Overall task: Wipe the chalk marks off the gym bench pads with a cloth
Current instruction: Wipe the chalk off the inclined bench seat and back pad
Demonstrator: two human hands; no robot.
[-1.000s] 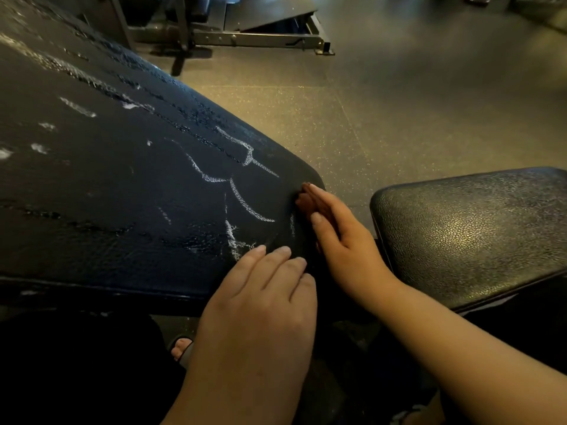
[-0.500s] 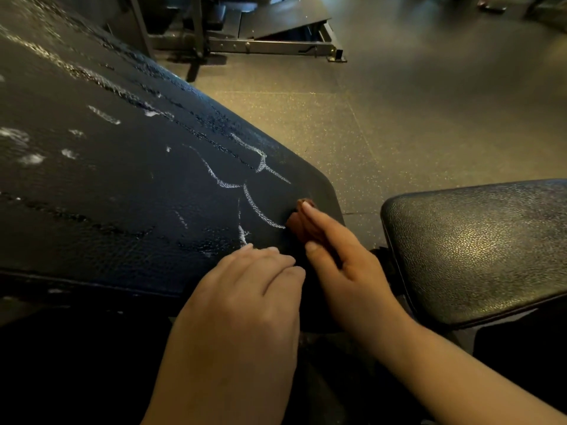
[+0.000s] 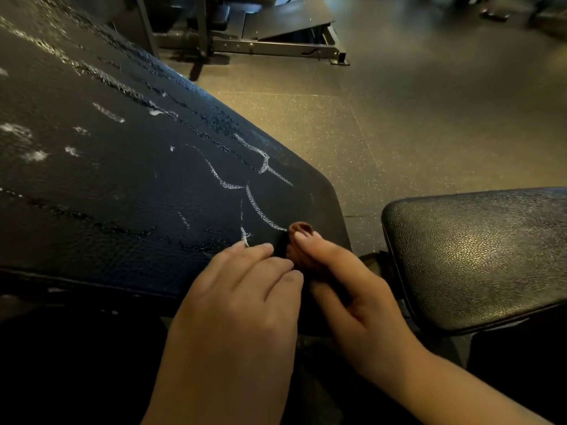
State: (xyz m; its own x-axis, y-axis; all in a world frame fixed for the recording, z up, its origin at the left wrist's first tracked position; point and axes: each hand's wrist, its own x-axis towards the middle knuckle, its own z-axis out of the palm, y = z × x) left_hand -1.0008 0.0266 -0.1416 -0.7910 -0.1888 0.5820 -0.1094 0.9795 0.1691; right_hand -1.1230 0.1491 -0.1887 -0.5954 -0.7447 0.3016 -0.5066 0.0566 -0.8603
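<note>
Pinching the cloth (image 3: 302, 229), our right grip (image 3: 346, 289) had reached the chalk line (image 3: 260, 211) ahead, ready to wipe; our left grip (image 3: 242, 302) lay loose beside it.

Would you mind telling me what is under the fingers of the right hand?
A small brown cloth, pressed onto the black back pad by the right hand. Most of the cloth and the pad beneath are hidden.
</note>
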